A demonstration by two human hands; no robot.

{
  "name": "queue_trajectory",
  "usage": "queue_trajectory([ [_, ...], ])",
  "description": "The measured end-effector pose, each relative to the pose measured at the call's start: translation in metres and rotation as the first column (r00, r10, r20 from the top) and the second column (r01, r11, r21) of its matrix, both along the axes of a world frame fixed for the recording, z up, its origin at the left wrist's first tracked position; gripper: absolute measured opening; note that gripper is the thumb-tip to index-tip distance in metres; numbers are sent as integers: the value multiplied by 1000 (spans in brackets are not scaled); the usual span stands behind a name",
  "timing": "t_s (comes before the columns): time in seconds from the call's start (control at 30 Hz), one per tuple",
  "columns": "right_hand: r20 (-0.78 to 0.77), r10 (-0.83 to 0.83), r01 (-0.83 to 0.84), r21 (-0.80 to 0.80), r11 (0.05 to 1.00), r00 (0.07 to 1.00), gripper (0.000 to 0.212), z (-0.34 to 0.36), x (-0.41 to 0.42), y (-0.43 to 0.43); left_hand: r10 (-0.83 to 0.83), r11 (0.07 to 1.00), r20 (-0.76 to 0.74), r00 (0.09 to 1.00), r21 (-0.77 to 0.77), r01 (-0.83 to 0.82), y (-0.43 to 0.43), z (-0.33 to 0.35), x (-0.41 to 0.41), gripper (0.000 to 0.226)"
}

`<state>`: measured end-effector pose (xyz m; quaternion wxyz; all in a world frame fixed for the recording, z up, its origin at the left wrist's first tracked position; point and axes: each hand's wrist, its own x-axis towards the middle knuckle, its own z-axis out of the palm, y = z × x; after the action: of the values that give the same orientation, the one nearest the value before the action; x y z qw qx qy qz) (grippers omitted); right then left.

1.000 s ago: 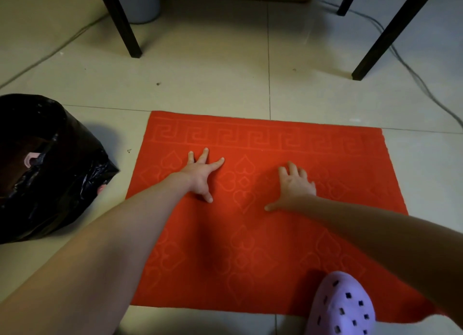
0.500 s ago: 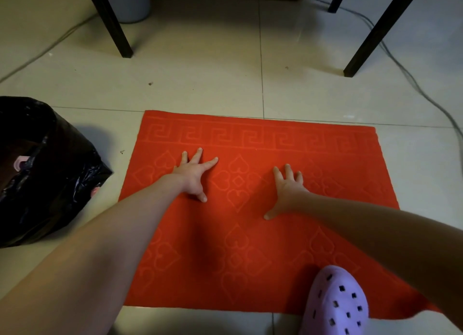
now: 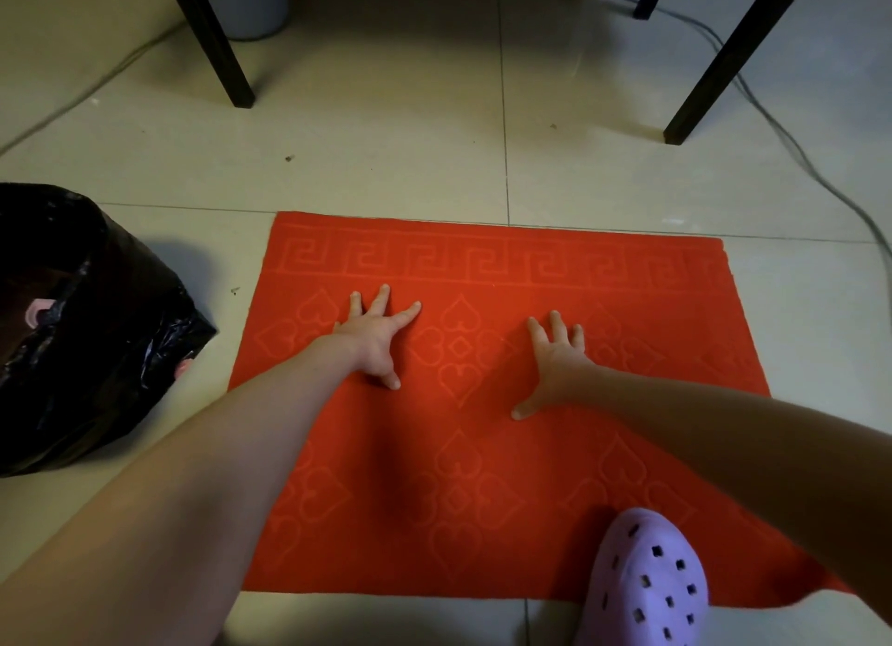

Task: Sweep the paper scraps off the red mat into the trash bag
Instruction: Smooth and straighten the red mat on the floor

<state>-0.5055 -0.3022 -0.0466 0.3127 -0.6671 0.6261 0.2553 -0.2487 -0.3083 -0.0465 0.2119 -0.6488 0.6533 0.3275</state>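
The red mat lies flat on the tiled floor, embossed with hearts and a key-pattern border. My left hand rests palm down on its upper left part, fingers spread, holding nothing. My right hand lies palm down near the mat's middle, fingers also spread and empty. I see no paper scraps on the mat. The black trash bag stands open on the floor just left of the mat, with something pink showing inside.
A purple clog stands on the mat's near right corner. Two dark table legs rise beyond the mat. A grey cable runs along the floor at right, and a pale bin stands at the back left.
Both hands stay flat on the mat in nearly the same spots. The view has shifted slightly, and the mat and bag hold their places.
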Motion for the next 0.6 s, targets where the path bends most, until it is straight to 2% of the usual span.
queue_trajectory([
  [0.6,-27,16,-16,3,1000,1000,146,-1,3,-4,-12,1000,20,1000,-1,12,0,1,-2,121],
])
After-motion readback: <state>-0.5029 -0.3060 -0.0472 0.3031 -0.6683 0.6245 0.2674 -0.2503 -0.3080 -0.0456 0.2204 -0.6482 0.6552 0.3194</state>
